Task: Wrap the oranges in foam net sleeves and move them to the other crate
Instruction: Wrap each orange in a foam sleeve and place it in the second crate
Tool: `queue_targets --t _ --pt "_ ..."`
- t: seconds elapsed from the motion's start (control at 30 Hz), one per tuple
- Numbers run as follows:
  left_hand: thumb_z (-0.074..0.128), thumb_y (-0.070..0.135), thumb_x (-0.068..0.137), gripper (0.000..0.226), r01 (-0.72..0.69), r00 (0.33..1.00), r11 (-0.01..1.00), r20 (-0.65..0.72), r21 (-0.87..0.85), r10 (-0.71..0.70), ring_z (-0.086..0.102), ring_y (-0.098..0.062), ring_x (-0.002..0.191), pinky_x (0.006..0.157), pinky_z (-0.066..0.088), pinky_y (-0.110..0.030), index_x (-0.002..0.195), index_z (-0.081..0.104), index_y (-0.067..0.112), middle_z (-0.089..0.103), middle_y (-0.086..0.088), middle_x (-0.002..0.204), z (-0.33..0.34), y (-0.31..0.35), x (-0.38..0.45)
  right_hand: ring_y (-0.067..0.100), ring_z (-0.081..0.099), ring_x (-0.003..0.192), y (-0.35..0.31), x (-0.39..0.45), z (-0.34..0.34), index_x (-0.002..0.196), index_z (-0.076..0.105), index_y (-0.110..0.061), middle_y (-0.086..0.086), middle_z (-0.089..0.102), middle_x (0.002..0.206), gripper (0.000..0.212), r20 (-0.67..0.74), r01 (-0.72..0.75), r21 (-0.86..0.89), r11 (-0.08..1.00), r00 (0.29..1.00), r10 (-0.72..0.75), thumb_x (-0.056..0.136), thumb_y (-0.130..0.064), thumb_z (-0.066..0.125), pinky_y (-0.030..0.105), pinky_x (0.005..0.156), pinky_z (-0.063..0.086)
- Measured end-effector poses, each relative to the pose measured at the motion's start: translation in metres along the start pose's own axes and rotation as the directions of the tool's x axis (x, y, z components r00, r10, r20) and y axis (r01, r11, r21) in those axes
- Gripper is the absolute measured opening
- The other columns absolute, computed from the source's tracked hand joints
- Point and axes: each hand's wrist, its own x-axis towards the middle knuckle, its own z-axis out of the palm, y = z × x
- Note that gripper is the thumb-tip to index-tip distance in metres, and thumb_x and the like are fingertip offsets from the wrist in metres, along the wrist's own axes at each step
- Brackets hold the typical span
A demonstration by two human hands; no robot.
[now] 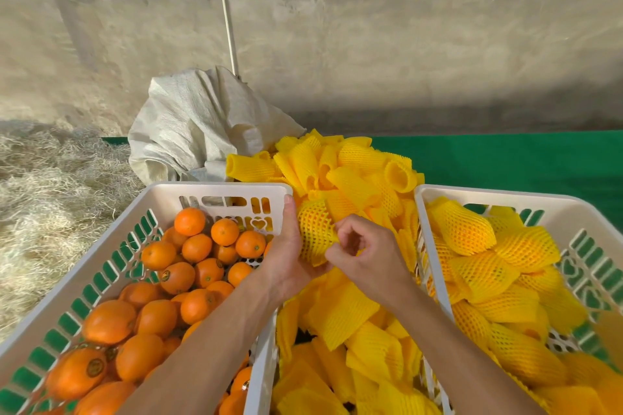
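Crates come first, as the biggest things: the left crate (215, 190) holds the bare oranges (188, 266), and the right crate (488, 194) holds the wrapped oranges (485, 274). We think they stand apart so that the heap of loose sleeves (340, 317) can lie between them, near to both hands. Behind the heap a grey sack (199, 125) leans on the wall, probably the source of the sleeves.

We hold our work above this heap. The left hand (286, 263) is curled around one orange already inside a yellow net sleeve (315, 232), and it steadies the fruit. The fingers (340, 251) of the right hand (367, 256) pinch the lower edge of that sleeve, we judge to pull it fully over the orange. After this, it should go into the right crate.
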Motion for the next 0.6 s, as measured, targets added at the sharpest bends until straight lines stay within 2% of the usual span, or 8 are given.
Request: queue_targets --t 0.07,0.13,0.17,0.27,0.33,0.43,0.53,0.6 --pt "0.040 0.081 0.090 0.080 0.001 0.999 1.000 -0.049 -0.007 -0.001 0.067 -0.029 0.122 0.089 0.058 -0.044 0.136 0.064 0.020 0.072 -0.011 0.129 0.003 -0.002 0.000 0.010 0.046 0.054 0.000 -0.001 0.001 0.069 0.048 -0.019 0.001 0.049 0.064 0.025 -0.018 -0.110 0.219 0.969 0.993 0.117 0.075 -0.007 0.069 0.034 0.047 0.048" --pt "0.047 0.078 0.089 0.077 0.009 0.997 0.999 -0.080 -0.040 -0.012 0.069 -0.027 0.114 0.077 0.059 -0.038 0.135 0.064 0.019 0.073 -0.009 0.126 0.006 -0.002 -0.002 0.007 0.045 0.049 0.003 -0.001 0.000 0.077 0.052 -0.022 -0.003 0.052 0.060 0.020 -0.034 -0.171 0.274 0.946 0.982 0.187 0.079 -0.012 0.070 0.026 0.044 0.043" --pt "0.050 0.077 0.089 0.076 0.015 0.996 0.998 -0.088 -0.064 -0.020 0.068 -0.027 0.117 0.076 0.059 -0.037 0.137 0.063 0.019 0.073 -0.009 0.128 0.007 -0.002 -0.003 0.007 0.045 0.050 0.004 0.000 -0.001 0.084 0.055 -0.024 -0.005 0.056 0.062 0.020 -0.058 -0.187 0.256 0.948 0.976 0.208 0.082 -0.015 0.072 0.024 0.045 0.040" --pt "0.054 0.071 0.091 0.072 0.008 0.994 0.991 -0.106 -0.133 -0.023 0.064 -0.028 0.120 0.073 0.059 -0.035 0.141 0.059 0.019 0.067 -0.011 0.137 0.008 0.000 -0.003 0.006 0.050 0.067 0.013 0.004 -0.006 0.102 0.056 -0.034 -0.010 0.058 0.090 0.023 -0.224 -0.231 0.089 0.969 0.943 0.245 0.090 -0.028 0.075 0.020 0.059 0.045" --pt "0.051 0.062 0.098 0.063 -0.003 0.993 0.989 -0.114 -0.149 -0.015 0.063 -0.029 0.125 0.080 0.060 -0.038 0.144 0.056 0.020 0.066 -0.011 0.138 0.008 0.000 0.000 0.003 0.057 0.081 0.015 0.005 -0.008 0.114 0.055 -0.036 -0.013 0.057 0.103 0.024 -0.264 -0.257 -0.034 0.966 0.934 0.239 0.094 -0.041 0.068 0.019 0.067 0.048" --pt "0.045 0.045 0.108 0.049 0.004 0.995 0.992 -0.098 -0.128 -0.017 0.061 -0.032 0.129 0.100 0.055 -0.044 0.143 0.057 0.014 0.067 -0.014 0.137 0.007 -0.001 0.003 -0.001 0.061 0.103 0.014 0.004 -0.004 0.135 0.049 -0.035 -0.018 0.056 0.126 0.056 -0.123 -0.356 0.022 0.934 0.927 0.356 0.089 -0.064 0.062 0.025 0.083 0.054" --pt "0.047 0.037 0.109 0.040 -0.096 0.994 0.994 -0.039 0.059 0.099 0.067 -0.029 0.123 0.094 0.060 -0.038 0.135 0.063 0.011 0.072 -0.010 0.130 0.006 -0.006 0.003 0.007 0.059 0.122 0.014 0.004 0.000 0.147 0.040 -0.031 -0.012 0.056 0.139 0.092 -0.018 -0.502 0.118 0.857 0.861 0.507 0.073 -0.074 0.072 0.039 0.103 0.052" --pt "0.052 0.038 0.107 0.037 -0.171 0.985 0.974 0.007 0.149 0.171 0.069 -0.025 0.119 0.091 0.061 -0.036 0.125 0.070 0.012 0.074 -0.007 0.126 0.009 -0.011 0.001 0.012 0.065 0.116 0.013 0.005 -0.003 0.136 0.055 -0.038 -0.007 0.066 0.131 0.076 0.055 -0.551 0.206 0.809 0.832 0.552 0.071 -0.072 0.076 0.041 0.100 0.054"
